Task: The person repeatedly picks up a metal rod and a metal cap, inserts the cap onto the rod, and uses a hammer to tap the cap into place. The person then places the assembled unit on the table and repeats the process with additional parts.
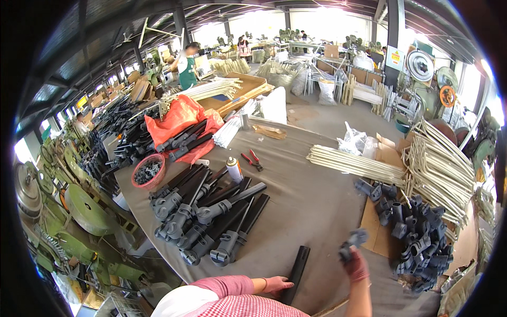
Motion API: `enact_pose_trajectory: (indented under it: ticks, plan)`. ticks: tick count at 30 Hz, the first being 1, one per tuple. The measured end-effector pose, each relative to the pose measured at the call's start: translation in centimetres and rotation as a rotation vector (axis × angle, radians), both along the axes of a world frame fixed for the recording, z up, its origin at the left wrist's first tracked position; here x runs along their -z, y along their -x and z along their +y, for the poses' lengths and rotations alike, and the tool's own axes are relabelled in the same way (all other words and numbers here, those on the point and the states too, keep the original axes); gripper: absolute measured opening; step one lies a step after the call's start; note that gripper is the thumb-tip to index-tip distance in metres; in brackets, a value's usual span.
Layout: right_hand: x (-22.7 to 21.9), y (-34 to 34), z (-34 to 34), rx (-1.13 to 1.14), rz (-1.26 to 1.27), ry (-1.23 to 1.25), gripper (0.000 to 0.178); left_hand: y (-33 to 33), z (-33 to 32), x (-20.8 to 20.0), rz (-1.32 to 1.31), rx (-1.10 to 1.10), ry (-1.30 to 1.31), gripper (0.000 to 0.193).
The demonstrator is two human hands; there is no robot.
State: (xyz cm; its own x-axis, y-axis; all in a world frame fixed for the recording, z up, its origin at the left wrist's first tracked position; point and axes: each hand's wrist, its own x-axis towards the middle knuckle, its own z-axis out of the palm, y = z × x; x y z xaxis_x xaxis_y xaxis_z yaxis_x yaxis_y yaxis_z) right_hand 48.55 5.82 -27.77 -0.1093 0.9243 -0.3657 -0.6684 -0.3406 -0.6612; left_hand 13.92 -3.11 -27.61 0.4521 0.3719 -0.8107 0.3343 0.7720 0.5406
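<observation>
My left hand [277,284], in a reddish glove, is closed on the lower part of a black tube [300,267] lying on the brown-covered table. To the right, my raised right hand [357,267], also gloved, grips a dark grey plastic joint fitting [354,239], slightly blurred. Beyond that hand lies a heap of similar dark fittings [422,243], partly on cardboard. Left of the tube, several black tubes with grey fittings on their ends [227,245] are stacked side by side.
A spray can [234,169] and red-handled pliers [253,160] lie mid-table. At the left edge stands a red basket of small dark parts [149,171]. Cream metal rods [359,165] and bent cream frames [438,164] fill the right side. A person in a green apron [187,71] stands far off.
</observation>
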Motion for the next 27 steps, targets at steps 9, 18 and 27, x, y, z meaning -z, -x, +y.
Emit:
enact_pose_trajectory:
  ticks: [9,18,27]
  plan:
    - [1.4,22.0,-15.1,-0.353,-1.141,-0.218,0.060,5.0,-2.3,-0.3,-0.325,-0.457,0.169,0.037]
    - [3.0,25.2,-19.9,-0.298,-1.717,-0.414,0.097,13.5,-3.2,-5.8,-0.684,-0.809,-0.014,0.026]
    - [-5.7,26.6,-16.9,-0.521,-0.732,0.034,0.041,20.2,-0.8,-17.8,-1.026,-0.896,-0.382,0.036]
